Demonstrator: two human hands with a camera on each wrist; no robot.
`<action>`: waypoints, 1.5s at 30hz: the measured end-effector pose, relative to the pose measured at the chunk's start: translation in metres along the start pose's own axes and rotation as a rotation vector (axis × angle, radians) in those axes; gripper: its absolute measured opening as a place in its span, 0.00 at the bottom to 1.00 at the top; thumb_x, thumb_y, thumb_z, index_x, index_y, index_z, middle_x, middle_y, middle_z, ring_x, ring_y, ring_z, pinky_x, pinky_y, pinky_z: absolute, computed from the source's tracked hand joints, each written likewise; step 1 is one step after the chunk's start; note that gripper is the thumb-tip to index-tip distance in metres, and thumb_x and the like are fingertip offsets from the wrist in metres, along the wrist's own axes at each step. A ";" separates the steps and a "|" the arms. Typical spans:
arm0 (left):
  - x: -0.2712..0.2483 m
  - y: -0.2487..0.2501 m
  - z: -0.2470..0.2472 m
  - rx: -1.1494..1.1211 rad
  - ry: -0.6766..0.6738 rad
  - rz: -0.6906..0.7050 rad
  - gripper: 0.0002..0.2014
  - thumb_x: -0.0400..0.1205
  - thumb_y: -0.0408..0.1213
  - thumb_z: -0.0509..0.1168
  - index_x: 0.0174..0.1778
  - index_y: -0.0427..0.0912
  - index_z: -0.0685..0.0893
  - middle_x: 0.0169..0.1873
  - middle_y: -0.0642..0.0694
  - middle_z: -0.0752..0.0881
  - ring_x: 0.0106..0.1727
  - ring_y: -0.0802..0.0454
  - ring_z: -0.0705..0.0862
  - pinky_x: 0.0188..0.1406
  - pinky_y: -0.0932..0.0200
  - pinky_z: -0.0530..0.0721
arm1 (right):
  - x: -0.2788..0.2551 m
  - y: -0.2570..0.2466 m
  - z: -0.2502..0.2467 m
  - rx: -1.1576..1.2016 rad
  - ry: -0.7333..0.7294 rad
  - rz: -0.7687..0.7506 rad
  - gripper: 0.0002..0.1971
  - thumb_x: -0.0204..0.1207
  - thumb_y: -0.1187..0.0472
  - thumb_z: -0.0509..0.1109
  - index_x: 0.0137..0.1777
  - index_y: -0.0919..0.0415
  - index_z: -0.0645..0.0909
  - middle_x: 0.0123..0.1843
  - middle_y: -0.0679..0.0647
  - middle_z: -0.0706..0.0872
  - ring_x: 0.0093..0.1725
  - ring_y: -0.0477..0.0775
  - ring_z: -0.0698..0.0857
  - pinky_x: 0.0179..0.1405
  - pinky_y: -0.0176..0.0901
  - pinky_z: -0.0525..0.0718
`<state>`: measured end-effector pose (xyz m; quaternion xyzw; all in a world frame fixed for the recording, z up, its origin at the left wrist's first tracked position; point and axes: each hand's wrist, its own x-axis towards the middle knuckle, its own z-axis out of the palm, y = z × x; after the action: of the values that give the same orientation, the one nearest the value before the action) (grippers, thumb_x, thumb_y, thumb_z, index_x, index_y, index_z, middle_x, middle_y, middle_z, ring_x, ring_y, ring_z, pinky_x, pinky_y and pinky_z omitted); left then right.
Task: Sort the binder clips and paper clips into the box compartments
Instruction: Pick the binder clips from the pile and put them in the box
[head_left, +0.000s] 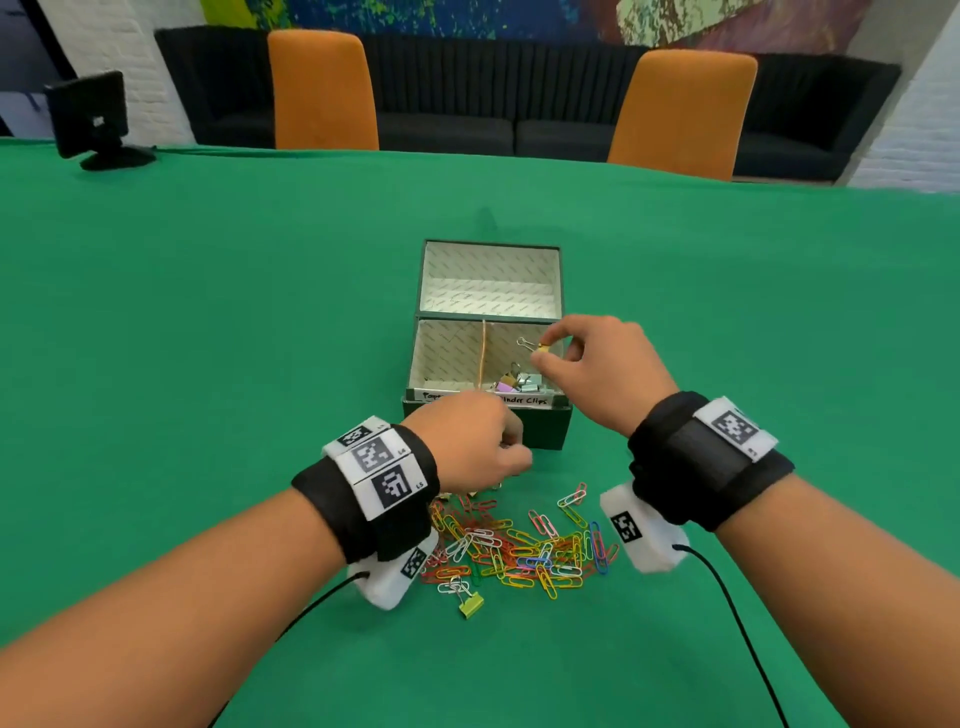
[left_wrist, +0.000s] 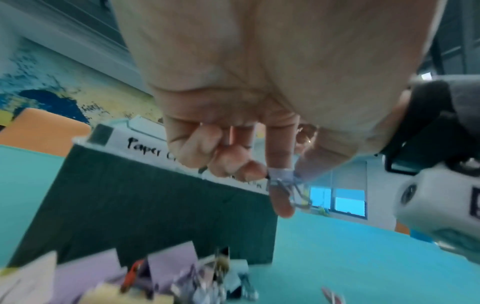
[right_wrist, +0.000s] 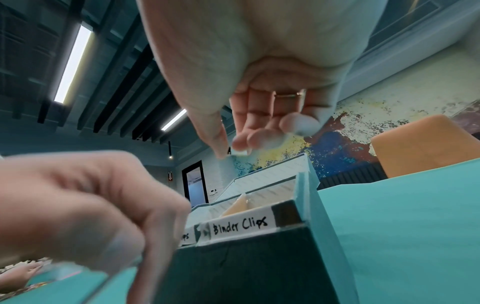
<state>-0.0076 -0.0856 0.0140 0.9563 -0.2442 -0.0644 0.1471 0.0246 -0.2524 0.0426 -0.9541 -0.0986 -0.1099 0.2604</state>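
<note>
The dark green box (head_left: 540, 431) stands open on the green table (head_left: 208, 338) before me, its white front strip hand-lettered "Paper C…" on the left and "Binder Clips" on the right. Over that right compartment my right hand (head_left: 597, 369) pinches a yellow binder clip (head_left: 540, 347). My left hand (head_left: 467, 441) pinches a pale lilac binder clip (left_wrist: 281, 174) above the coloured paper clips (head_left: 524, 545).

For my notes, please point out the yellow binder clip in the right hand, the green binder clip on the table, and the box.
yellow binder clip (head_left: 543, 348), head view, its body.
green binder clip (head_left: 471, 606), head view, its body.
box (head_left: 488, 428), head view, front wall.
</note>
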 end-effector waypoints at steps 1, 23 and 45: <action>0.001 -0.001 -0.006 -0.017 0.046 -0.008 0.12 0.77 0.46 0.61 0.32 0.45 0.83 0.30 0.49 0.83 0.34 0.47 0.80 0.33 0.58 0.76 | 0.004 -0.001 0.001 0.007 0.021 0.007 0.10 0.74 0.46 0.69 0.49 0.47 0.85 0.30 0.45 0.80 0.36 0.53 0.83 0.40 0.46 0.84; 0.042 0.003 -0.027 -0.070 0.302 -0.104 0.08 0.80 0.53 0.65 0.51 0.56 0.82 0.35 0.56 0.84 0.38 0.54 0.83 0.43 0.53 0.85 | -0.042 0.017 0.016 -0.186 -0.364 -0.045 0.13 0.77 0.48 0.65 0.58 0.42 0.86 0.46 0.44 0.90 0.48 0.54 0.87 0.50 0.45 0.85; 0.007 -0.009 0.018 0.234 -0.172 -0.140 0.13 0.73 0.52 0.73 0.51 0.54 0.87 0.50 0.50 0.88 0.52 0.46 0.85 0.42 0.55 0.79 | -0.046 0.017 0.050 -0.317 -0.539 -0.036 0.06 0.72 0.49 0.72 0.46 0.47 0.85 0.46 0.46 0.89 0.45 0.53 0.86 0.41 0.41 0.80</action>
<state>-0.0009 -0.0859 -0.0063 0.9726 -0.1945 -0.1270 0.0083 -0.0071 -0.2467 -0.0193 -0.9757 -0.1625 0.1285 0.0710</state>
